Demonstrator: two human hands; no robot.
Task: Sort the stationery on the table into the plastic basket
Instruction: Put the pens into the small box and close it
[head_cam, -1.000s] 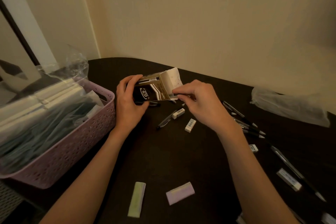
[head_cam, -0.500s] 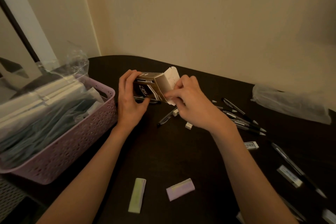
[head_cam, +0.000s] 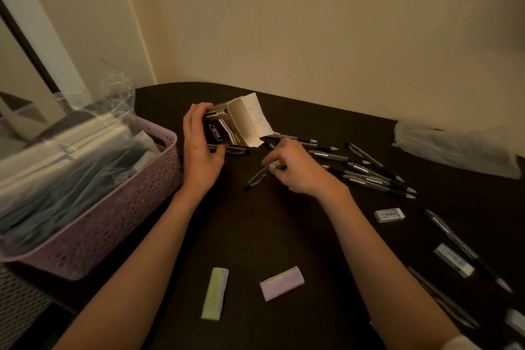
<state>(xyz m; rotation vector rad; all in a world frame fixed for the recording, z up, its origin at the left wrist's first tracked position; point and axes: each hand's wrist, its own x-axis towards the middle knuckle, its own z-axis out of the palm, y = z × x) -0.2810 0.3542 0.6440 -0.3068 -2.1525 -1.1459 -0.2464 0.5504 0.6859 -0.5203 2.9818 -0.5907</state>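
Nearest on the dark table [head_cam: 255, 236], right of the pink basket [head_cam: 119, 207], the right hand [head_cam: 298, 170] pinched a small white eraser [head_cam: 273, 167], while beyond it the left hand [head_cam: 201, 150] gripped the open pen box [head_cam: 235, 125].

left hand [head_cam: 200, 148] gripping, right hand [head_cam: 298, 167] pinching

Dim warm light (edges warped, soft)

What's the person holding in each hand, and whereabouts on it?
The left hand grips the open pen box round its closed end. The right hand pinches a small white eraser at its fingertips.
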